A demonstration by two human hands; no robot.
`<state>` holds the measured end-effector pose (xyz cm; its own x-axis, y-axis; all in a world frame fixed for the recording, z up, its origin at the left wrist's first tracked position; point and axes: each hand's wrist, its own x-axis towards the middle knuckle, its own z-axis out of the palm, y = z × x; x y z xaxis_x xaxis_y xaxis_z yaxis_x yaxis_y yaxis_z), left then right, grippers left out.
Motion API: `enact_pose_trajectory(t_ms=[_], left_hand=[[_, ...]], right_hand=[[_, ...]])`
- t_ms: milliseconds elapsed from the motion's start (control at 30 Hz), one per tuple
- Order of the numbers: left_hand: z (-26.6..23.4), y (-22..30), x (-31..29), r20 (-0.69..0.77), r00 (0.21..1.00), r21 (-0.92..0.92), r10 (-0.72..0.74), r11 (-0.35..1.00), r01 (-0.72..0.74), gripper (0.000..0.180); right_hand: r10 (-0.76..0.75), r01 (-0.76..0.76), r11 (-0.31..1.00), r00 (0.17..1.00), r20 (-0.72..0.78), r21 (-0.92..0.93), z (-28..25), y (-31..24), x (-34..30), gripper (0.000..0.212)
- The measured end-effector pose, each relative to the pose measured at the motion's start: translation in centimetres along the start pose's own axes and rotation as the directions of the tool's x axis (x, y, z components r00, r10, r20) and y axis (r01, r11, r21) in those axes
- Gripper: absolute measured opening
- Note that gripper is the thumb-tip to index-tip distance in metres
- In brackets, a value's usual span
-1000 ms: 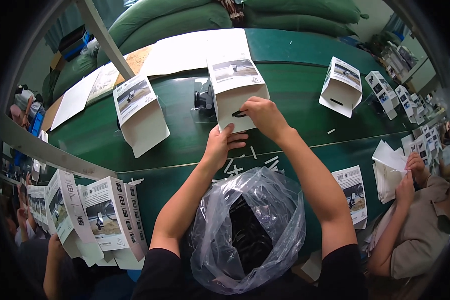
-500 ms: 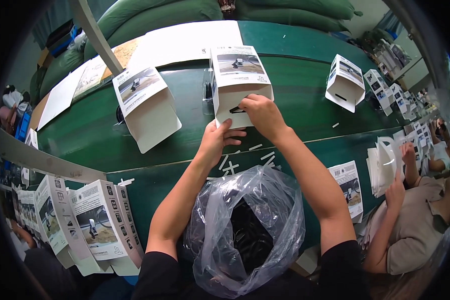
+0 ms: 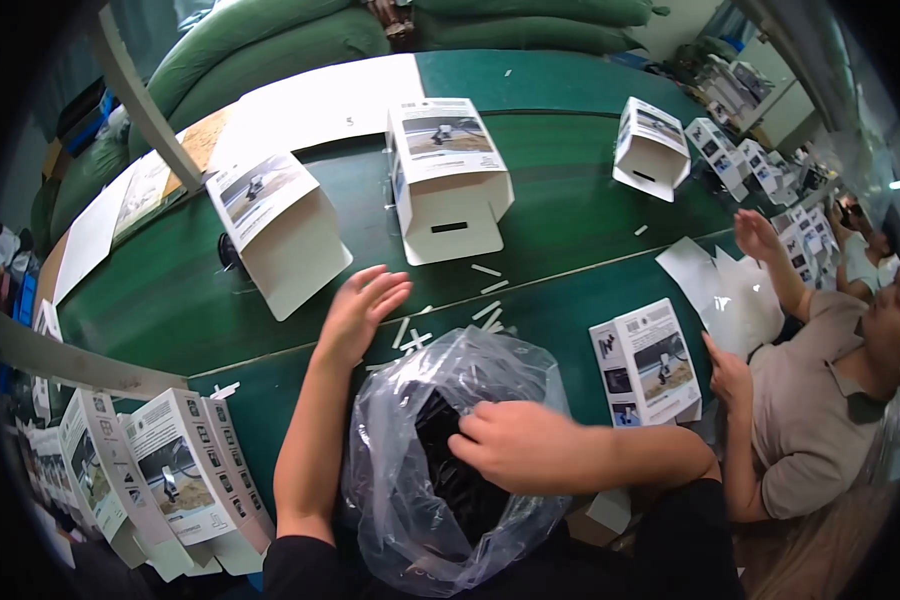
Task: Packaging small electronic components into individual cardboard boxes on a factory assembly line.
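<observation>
My right hand (image 3: 515,445) is over a clear plastic bag (image 3: 375,480) in front of me, fingers curled together at the black pieces (image 3: 455,500) inside. Whether one is between the fingertips is hidden. My left hand (image 3: 365,310) hovers over the green table with its fingers stretched out, holding nothing. Beyond it lies a white printed box (image 3: 447,145), its near end open. A short black strip (image 3: 449,228) lies flat across that box's lower flap.
Another open box (image 3: 275,215) lies left, with a black round thing beside it. A smaller-looking box (image 3: 652,145) with a black strip sits far right. Small white slips (image 3: 410,335) are scattered mid-table. Boxes (image 3: 175,480) stand lower left. A co-worker (image 3: 820,400) at right handles white sheets.
My right hand has left the middle box's flap and come back to the bag. The black strip stays on the flap. My left hand has let go of the flap and drawn nearer, leftward.
</observation>
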<state>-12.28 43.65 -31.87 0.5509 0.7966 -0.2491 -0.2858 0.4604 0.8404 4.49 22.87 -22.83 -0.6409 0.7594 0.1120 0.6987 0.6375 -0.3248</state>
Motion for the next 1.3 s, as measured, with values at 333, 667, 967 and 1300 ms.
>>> enact_pose_trajectory(t_ms=[333, 667, 967, 1300], left_hand=[[-5.5, 1.2, -2.2, -0.334, 0.896, -0.092, 0.294, 0.935, -0.342, 0.035], [-4.9, 1.5, -3.0, -0.338, 0.884, -0.100, 0.322, 0.922, -0.374, 0.021], [-5.1, 1.5, -3.1, -0.230, 0.928, -0.071, 0.294, 0.946, -0.317, 0.026], [-6.3, 1.0, -2.6, -0.178, 0.938, -0.069, 0.296, 0.948, -0.312, 0.029]], right_hand=[[-0.056, 0.054, 0.994, 0.998, -0.023, -0.096, 2.3, -1.3, 2.4, 0.011], [0.068, 0.007, 0.964, 0.960, -0.273, 0.264, -3.9, 0.2, 6.6, 0.024], [0.239, -0.081, 0.946, 0.830, -0.503, 0.315, 2.3, 9.4, 19.7, 0.013], [0.251, -0.209, 0.968, 0.777, -0.577, 0.139, 6.2, 11.2, 22.7, 0.009]])
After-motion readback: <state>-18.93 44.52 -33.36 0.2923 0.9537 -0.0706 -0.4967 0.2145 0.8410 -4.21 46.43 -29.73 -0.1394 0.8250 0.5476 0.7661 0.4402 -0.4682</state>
